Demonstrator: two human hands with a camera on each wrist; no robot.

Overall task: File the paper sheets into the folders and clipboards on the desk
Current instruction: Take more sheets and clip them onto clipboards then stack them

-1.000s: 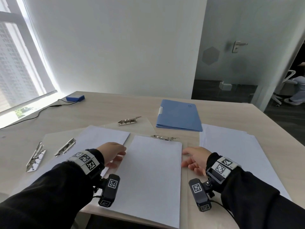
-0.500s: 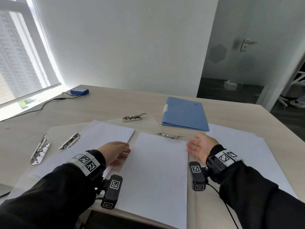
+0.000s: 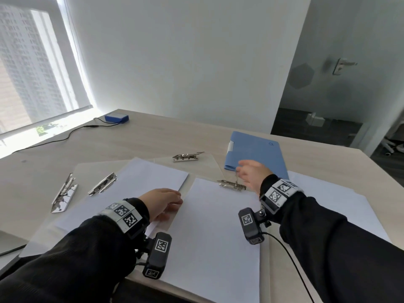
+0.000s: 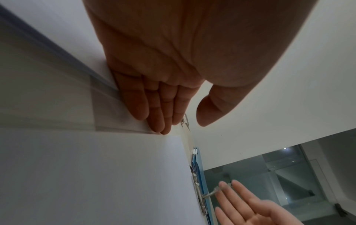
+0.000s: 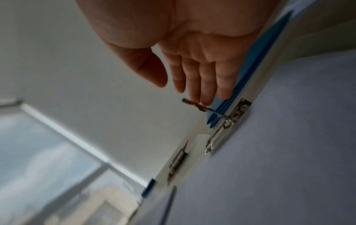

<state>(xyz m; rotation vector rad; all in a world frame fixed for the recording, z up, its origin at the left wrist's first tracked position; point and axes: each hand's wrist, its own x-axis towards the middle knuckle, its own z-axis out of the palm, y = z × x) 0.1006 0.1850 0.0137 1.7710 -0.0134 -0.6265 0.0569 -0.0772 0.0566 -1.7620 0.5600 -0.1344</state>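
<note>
**A:** Head view: where's your right hand (image 3: pixel 251 173) relative to the clip?

**B:** Just above and beyond the clip (image 3: pixel 231 185) at the top edge of the centre sheet (image 3: pixel 218 226). Fingers straight, slightly spread, holding nothing. My right wrist view shows the clip lever (image 5: pixel 202 108) raised, fingertips (image 5: pixel 206 100) right at its free end. Blurred, so I can't tell if they touch it.

**A:** Clip axis?

**B:** Long axis runs left-right along the sheet's top edge, crosswise to my forearm. The lever sticks up from it toward my fingers.

**A:** Left hand?

**B:** My left hand (image 3: pixel 161 202) lies flat at the centre sheet's left edge, fingers together and straight, pressing down where the left sheet (image 3: pixel 150 178) meets it. It pins paper and grips nothing.

**A:** Which hand takes the clip?

**B:** Right, clearly. It's at the lever; the left sits well short of it, down the sheet's side.

**A:** Is the sheet seated?

**B:** Its top edge sits at the clip, clear board beneath. I can't see whether it's under the clamp. With the lever up, my guess is it isn't locked yet, so next I press the lever down flat.

**A:** Other targets?

**B:** Blue folder (image 3: pixel 255 156) lies just beyond my right hand, closed. More loose sheets (image 3: pixel 341 204) sit to my right, and spare clips (image 3: pixel 188 157) farther left on the desk (image 3: pixel 153 138).
</note>
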